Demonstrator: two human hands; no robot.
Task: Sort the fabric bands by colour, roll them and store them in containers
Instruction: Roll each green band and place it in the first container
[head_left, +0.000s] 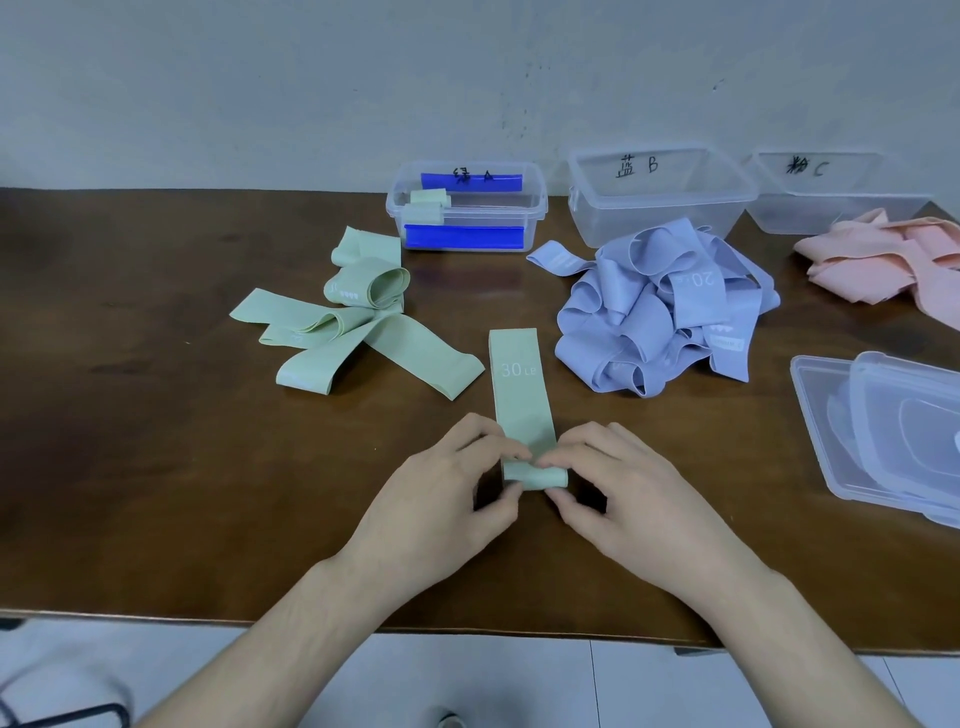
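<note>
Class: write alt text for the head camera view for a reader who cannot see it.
Two hands, left and right, roll the near end of a green band on a brown table. Behind lie green, blue and pink piles before three clear boxes.

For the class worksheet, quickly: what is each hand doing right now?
Left hand: pinching the rolled near end of the green band.
Right hand: pinching the same rolled end from the other side.
</note>
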